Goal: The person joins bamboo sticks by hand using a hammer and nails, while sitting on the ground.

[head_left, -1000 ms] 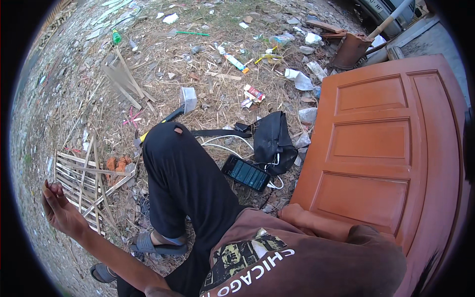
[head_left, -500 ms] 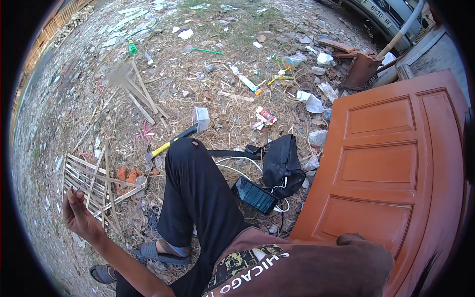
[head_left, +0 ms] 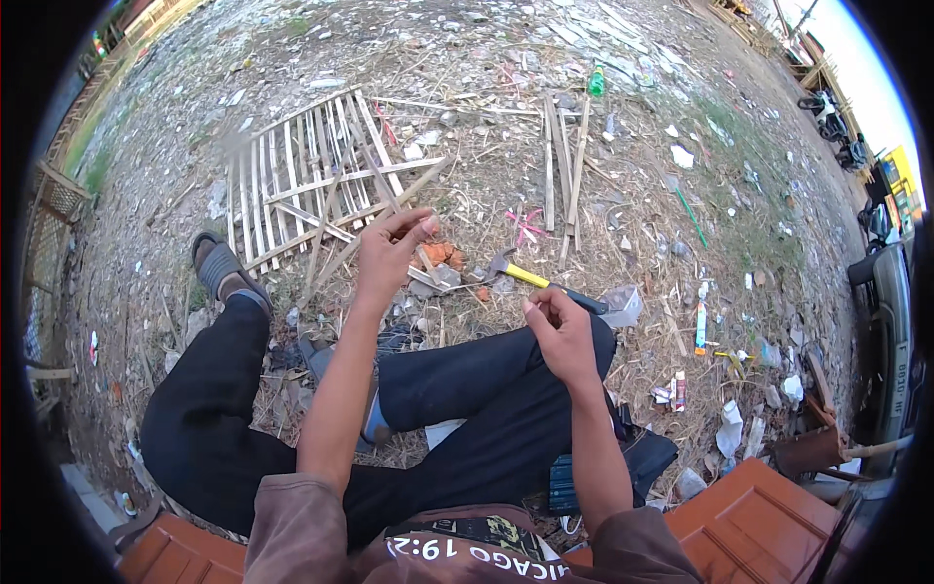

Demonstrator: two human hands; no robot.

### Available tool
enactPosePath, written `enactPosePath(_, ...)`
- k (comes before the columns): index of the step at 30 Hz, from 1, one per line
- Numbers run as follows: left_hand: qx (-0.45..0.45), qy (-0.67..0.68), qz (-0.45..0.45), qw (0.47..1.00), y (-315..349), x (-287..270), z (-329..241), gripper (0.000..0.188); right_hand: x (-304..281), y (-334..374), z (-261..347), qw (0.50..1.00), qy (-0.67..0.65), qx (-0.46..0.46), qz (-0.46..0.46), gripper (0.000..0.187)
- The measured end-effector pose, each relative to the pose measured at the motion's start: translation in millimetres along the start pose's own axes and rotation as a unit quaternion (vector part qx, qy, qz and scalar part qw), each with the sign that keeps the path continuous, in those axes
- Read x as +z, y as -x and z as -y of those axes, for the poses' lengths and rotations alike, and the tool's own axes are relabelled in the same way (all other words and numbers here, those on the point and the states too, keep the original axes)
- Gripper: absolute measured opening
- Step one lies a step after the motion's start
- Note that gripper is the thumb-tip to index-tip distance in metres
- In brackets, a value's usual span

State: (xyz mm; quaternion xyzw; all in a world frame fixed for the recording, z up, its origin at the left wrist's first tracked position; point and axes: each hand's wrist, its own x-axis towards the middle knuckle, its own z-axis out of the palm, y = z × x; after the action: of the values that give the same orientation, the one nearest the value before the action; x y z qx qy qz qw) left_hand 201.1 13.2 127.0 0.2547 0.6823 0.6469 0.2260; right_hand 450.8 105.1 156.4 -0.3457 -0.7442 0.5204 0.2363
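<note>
My left hand [head_left: 387, 258] is raised in front of the slatted wooden frame [head_left: 282, 190], thumb and fingers pinched together. Whatever it pinches, if anything, is too small to make out. Over my bent knee hovers my right hand [head_left: 564, 336], its fingers curled against the thumb; their contents are hidden. Just beyond the right hand a hammer [head_left: 526, 276] with a yellow and black handle lies on the ground. Orange brick pieces [head_left: 443, 256] lie between the left hand and the hammer head. Beside the hammer's handle end is a clear plastic container [head_left: 623, 307].
Thin wooden strips [head_left: 566, 165] and a pink ribbon [head_left: 525, 228] lie farther out. A black bag [head_left: 649, 457] and a phone [head_left: 562, 485] sit by my right forearm. Reddish-brown wooden panels [head_left: 754, 526] are at lower right and left. A parked vehicle [head_left: 883, 341] stands at the right.
The view has swung to the left. My right hand has come into sight, and my left hand now appears nearer the middle, still pinched.
</note>
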Motion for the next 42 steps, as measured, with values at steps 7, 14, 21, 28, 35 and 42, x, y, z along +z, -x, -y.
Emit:
enactPosePath(7, -0.039, -0.105, 0.002, 0.994, -1.0, -0.7, 85.7, 0.028, 48.3, -107.4, -97.8, 0.918, 0.374, -0.120, 0.062, 0.017)
enactPosePath(14, -0.054, -0.074, -0.013, 0.996, -7.5, -2.2, 148.8, 0.020, 96.7, -104.2, -98.3, 0.966, 0.228, -0.003, 0.118, 0.023)
enactPosePath(21, -0.070, 0.016, -0.098, 0.993, -6.9, 2.4, 148.1, 0.017, 152.9, -118.5, -100.1, 0.951, 0.278, -0.072, 0.113, 0.031)
enactPosePath(28, -0.065, 0.024, -0.125, 0.990, -5.8, -6.2, 148.8, 0.016, 148.1, -119.0, -102.3, 0.976, 0.117, 0.040, 0.177, 0.022)
enactPosePath(35, -0.054, -0.054, -0.116, 0.990, 1.8, -1.7, 156.4, 0.020, 100.6, -141.5, -93.1, 0.922, 0.289, -0.177, -0.187, 0.030)
enactPosePath(42, -0.052, 0.026, -0.172, 0.983, -1.9, -0.6, 159.2, 0.016, 160.2, -97.0, -100.0, 0.943, 0.301, -0.099, 0.100, 0.032)
